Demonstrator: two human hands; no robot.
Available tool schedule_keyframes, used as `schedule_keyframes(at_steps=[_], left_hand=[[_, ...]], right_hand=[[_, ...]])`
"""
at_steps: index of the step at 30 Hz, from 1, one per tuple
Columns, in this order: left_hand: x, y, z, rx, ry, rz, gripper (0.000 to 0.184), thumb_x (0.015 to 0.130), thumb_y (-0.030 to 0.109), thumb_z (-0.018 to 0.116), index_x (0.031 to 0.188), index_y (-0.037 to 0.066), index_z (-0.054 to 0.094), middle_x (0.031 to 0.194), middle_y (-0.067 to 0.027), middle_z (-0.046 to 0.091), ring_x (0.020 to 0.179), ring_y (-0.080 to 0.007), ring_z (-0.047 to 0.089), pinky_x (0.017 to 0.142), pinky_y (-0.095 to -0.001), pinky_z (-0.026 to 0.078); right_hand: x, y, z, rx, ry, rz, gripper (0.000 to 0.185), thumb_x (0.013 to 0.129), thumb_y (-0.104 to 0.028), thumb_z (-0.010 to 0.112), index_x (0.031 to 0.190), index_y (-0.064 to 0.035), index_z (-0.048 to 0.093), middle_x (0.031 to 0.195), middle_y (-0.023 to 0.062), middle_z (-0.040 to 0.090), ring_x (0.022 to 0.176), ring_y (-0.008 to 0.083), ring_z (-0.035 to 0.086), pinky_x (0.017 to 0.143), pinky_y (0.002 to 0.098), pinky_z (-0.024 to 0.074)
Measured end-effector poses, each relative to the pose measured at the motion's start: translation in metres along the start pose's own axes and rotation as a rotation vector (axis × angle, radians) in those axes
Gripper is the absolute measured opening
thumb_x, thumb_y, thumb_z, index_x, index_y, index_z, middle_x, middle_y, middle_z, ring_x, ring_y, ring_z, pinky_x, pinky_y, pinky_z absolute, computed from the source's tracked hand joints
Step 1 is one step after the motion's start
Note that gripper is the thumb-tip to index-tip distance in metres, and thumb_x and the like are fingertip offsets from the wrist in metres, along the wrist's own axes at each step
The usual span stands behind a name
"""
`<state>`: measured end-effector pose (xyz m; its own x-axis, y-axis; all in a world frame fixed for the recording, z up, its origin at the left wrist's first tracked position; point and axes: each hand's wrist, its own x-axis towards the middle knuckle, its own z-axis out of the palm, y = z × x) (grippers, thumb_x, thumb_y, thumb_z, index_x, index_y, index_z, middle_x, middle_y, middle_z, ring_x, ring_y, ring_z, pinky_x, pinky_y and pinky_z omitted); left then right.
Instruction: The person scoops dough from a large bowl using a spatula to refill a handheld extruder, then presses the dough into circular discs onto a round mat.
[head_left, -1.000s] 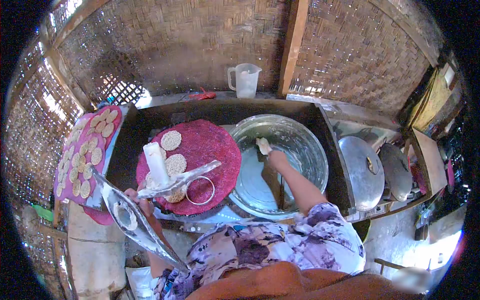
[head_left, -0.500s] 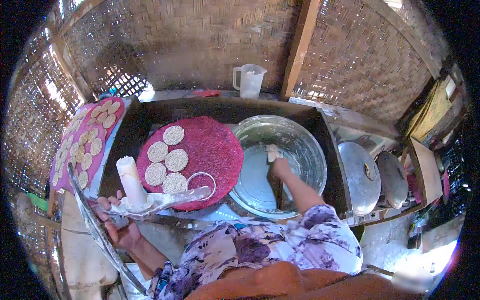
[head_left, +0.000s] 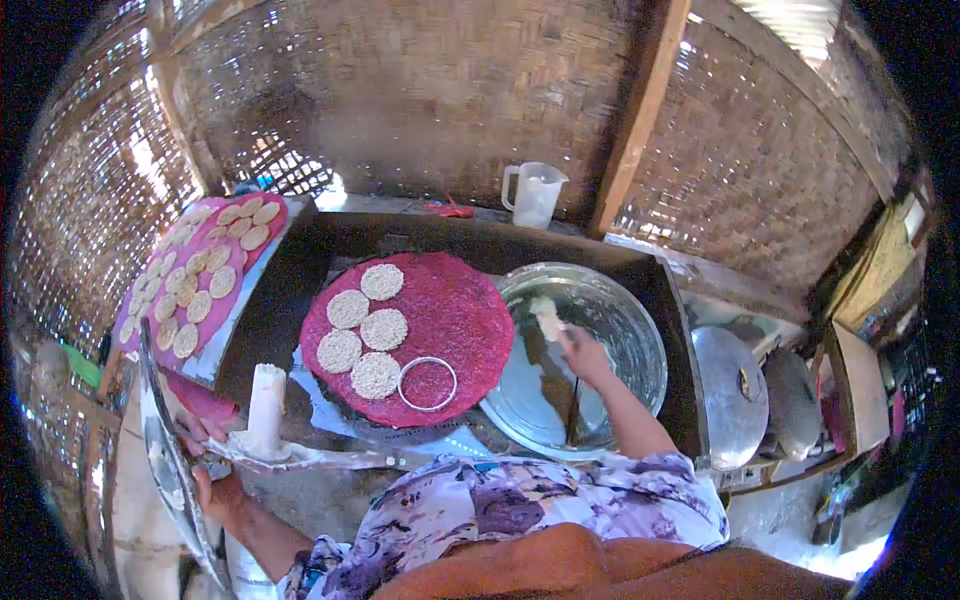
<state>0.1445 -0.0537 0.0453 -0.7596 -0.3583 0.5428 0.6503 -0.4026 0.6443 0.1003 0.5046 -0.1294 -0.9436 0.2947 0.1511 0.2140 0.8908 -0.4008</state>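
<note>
My left hand (head_left: 212,478) is closed around a flour-coated press, made of a long board (head_left: 172,465) and a crosspiece with an upright white cylinder (head_left: 265,408). It is held left of the red round mat (head_left: 470,330). Several pale patterned discs (head_left: 384,329) lie on that mat, with a white ring (head_left: 427,384) near its front edge. My right hand (head_left: 584,356) grips a pale, dough-coated piece (head_left: 547,318) over the large metal basin (head_left: 655,355). A dark stick (head_left: 573,410) stands in the basin below this hand.
A clear pitcher (head_left: 535,195) stands on the back ledge beside a red item (head_left: 449,208). More discs lie on pink cloths (head_left: 238,295) at the left. Two metal lids (head_left: 728,385) (head_left: 795,400) are at the right, past the wooden frame's edge (head_left: 683,360).
My left hand has moved left and down with the press, uncovering the discs on the mat. My right hand has shifted within the basin, still holding the pale piece. The view has turned slightly.
</note>
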Motion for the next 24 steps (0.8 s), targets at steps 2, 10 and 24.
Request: schedule_keyframes(at_steps=[2, 10, 24], left_hand=[[-0.007, 0.007, -0.003, 0.041, 0.081, 0.035, 0.037, 0.071, 0.02, 0.068, 0.095, 0.005, 0.045, 0.09, -0.0059, 0.043, 0.081, -0.0182, 0.047, 0.071, -0.0322, 0.042], [0.026, -0.044, 0.03, -0.145, -0.265, -0.535, 0.04, 0.078, 0.024, 0.062, 0.108, 0.003, 0.047, 0.102, -0.0072, 0.049, 0.088, -0.0169, 0.05, 0.075, -0.0298, 0.044], [0.027, -0.105, 0.091, 0.055, -0.514, -0.779, 0.033, 0.082, 0.013, 0.055, 0.113, 0.001, 0.051, 0.108, -0.0099, 0.057, 0.097, -0.0175, 0.056, 0.088, -0.0303, 0.043]], right_hand=[[-0.021, -0.03, -0.054, 0.228, 0.108, 0.024, 0.049, 0.073, -0.01, 0.061, 0.119, -0.0079, 0.046, 0.088, 0.0133, 0.06, 0.071, 0.0288, 0.06, 0.064, 0.0383, 0.048], [-0.047, -0.145, -0.136, 1.05, -0.398, -0.138, 0.047, 0.074, 0.0, 0.06, 0.119, -0.0034, 0.046, 0.089, 0.0022, 0.056, 0.065, 0.0095, 0.053, 0.055, 0.0216, 0.0439], [-0.088, -0.265, -0.145, 0.06, 0.309, -0.986, 0.062, 0.058, 0.005, 0.055, 0.115, -0.0168, 0.053, 0.094, 0.0083, 0.058, 0.079, 0.0279, 0.056, 0.069, 0.0357, 0.0483]])
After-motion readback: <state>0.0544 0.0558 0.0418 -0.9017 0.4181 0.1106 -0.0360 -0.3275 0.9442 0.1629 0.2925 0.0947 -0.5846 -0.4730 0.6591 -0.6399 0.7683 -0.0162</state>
